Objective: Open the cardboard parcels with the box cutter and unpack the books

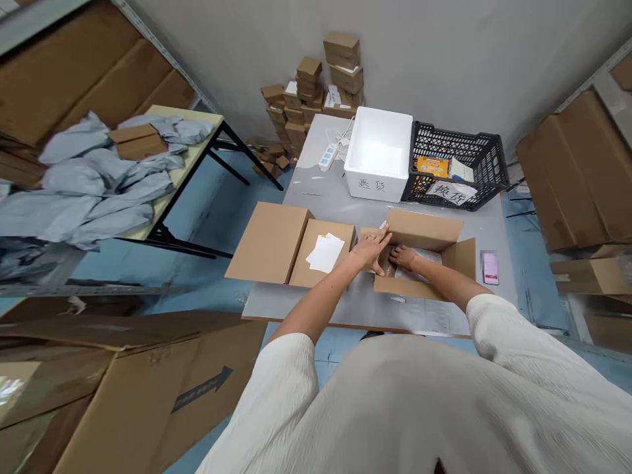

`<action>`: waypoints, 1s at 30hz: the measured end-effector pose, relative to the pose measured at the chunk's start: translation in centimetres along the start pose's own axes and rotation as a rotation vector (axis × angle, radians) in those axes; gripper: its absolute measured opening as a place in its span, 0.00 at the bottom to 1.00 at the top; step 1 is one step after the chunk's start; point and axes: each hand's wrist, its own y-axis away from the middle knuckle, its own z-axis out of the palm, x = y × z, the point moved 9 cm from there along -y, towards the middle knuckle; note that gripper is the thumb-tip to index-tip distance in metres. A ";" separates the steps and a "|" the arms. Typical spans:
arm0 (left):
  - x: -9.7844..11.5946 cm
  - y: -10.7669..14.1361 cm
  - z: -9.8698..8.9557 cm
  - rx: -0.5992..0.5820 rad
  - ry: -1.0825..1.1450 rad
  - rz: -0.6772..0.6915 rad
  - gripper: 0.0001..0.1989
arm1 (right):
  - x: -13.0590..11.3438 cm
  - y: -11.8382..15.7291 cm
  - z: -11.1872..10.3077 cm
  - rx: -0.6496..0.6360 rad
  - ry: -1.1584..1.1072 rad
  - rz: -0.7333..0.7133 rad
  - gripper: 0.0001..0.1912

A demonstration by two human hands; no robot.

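An open cardboard box (457, 260) stands on the grey table with its flaps spread. At its left end, my left hand (371, 250) rests on the flap and edge with the fingers spread. Inside the box my right hand (403, 257) reaches down, fingers stretched over a clear plastic-looking wrap (390, 268) at the left. A pale, flat packed item (419, 263) lies on the bottom, partly hidden by the right forearm. Left of the box, white paper sheets (326, 253) lie on a closed carton (307, 270).
Another carton (269, 240) sits at the table's left edge. Behind stand a white bin (378, 181) and a black crate (488, 168) holding small packs. A power strip (328, 158) and a phone (490, 268) lie on the table (316, 306). Grey parcels (99, 178) cover the side table.
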 end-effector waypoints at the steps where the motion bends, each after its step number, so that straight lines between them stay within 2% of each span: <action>1: 0.0 0.0 0.2 -0.002 0.000 0.003 0.83 | -0.1 -0.3 0.6 0.013 -0.008 -0.012 0.29; 6: -0.2 0.3 0.6 -0.011 -0.003 -0.003 0.82 | -0.2 -1.4 2.0 0.052 -0.069 -0.057 0.28; 13: -0.1 0.9 0.5 -0.017 0.013 -0.002 0.82 | 0.0 -2.0 2.1 0.033 -0.110 -0.053 0.29; 18: 0.0 1.2 0.5 -0.024 0.030 0.004 0.82 | -0.1 -2.2 1.3 0.066 -0.122 -0.017 0.22; 23: 0.0 1.2 0.4 -0.048 -0.015 -0.017 0.83 | -0.5 -1.7 0.5 0.061 -0.055 -0.013 0.21; 26: 0.1 1.2 0.4 -0.078 -0.066 -0.029 0.85 | -0.6 -1.0 -0.3 0.040 0.047 -0.026 0.19; 30: 0.3 1.2 -0.1 -0.082 -0.098 -0.031 0.84 | -0.3 0.9 -2.1 0.053 0.066 -0.039 0.19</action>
